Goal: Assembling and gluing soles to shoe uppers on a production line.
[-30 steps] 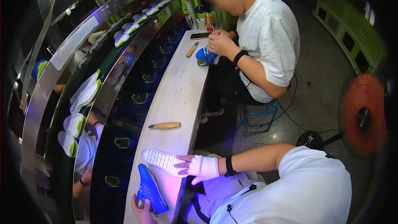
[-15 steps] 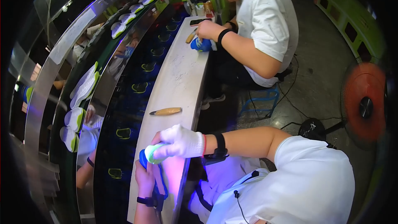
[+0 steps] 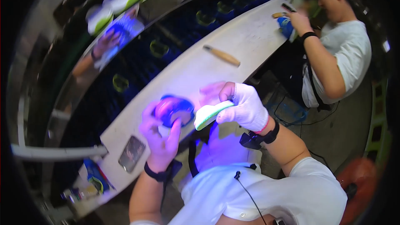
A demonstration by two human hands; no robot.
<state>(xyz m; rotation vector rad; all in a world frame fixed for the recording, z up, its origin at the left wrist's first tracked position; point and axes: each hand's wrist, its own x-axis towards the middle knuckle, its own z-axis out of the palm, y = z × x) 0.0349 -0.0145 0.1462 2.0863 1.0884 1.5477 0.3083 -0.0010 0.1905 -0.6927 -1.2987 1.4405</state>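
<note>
Holding a blue shoe upper [image 3: 175, 110] in the bare left hand [image 3: 160, 139], fingers curled around its underside, at about 9 o'clock of the gloved right hand [image 3: 246, 108]. Right hand clenched on a white-and-green sole [image 3: 211, 114], toe end nearly touching the upper. Both lit violet. Judgement: sole light, flexible, rubbery; best gripped along its edges. Upper soft, needs cupping. Farther at 12 o'clock: wooden-handled tool [image 3: 222, 55] on the white bench [image 3: 250, 37]; at 1 o'clock a co-worker [image 3: 333, 58].
</note>
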